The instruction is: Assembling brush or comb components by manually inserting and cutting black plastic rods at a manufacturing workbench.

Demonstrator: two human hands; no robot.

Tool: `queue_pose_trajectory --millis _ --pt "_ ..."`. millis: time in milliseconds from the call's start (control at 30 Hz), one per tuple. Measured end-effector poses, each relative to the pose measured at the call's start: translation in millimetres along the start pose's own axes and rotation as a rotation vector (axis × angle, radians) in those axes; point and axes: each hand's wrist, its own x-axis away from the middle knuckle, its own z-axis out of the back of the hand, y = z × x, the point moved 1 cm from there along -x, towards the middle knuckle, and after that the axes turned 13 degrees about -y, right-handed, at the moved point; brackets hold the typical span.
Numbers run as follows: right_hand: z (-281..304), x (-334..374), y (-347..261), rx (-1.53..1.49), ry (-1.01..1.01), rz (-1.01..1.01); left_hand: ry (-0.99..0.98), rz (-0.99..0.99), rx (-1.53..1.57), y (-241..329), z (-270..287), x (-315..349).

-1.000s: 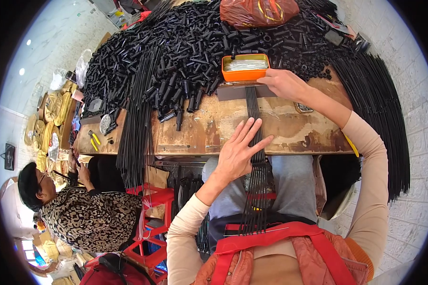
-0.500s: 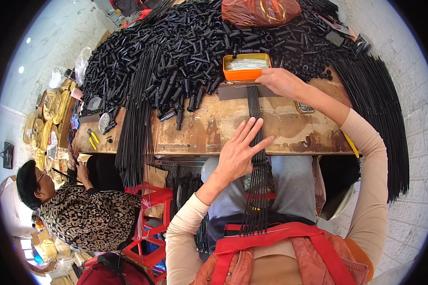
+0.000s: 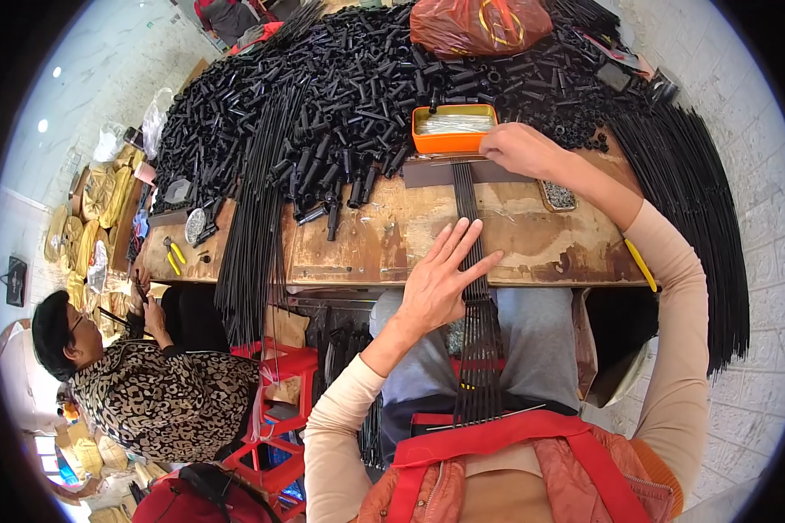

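A narrow row of thin black rods runs from a dark block on the table, over the near edge and down to my lap. My left hand lies flat across these rods with its fingers spread. Just right of the rods' far ends, my right hand has its fingers pinched together beside the block. Whatever its fingertips hold is too small to make out. Close behind the block stands an orange box of thin, silvery pins, near my right fingertips.
Black tubular parts are heaped across the back under a red plastic bag. Long rod bundles hang at left and right. A small tray and yellow-handled pliers lie on the table. A co-worker sits left.
My right hand has shifted very slightly beside the block, its fingers still pinched. My left hand stays spread on the rods. The whole view has shifted a little.
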Motion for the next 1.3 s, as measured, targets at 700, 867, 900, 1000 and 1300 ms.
queue_pose_trajectory --millis 700,867,900,1000,1300 --pt "71.1 88.9 -178.7 -0.873 -0.050 0.096 0.136 -0.119 0.781 -85.5 -16.9 -66.1" --pt "187.0 102.9 -168.0 -0.778 0.327 0.302 -0.157 -0.231 1.654 83.4 39.0 -11.7" --pt "188.7 104.4 -182.3 -0.930 0.323 0.173 -0.140 -0.266 1.508 106.4 39.3 1.9" --pt "191.4 114.1 -207.0 -0.943 0.157 0.291 -0.036 -0.297 1.540 159.8 34.4 24.0" --pt "135.6 155.9 -252.6 0.992 0.455 0.212 0.386 0.208 0.317 88.4 75.9 37.6"
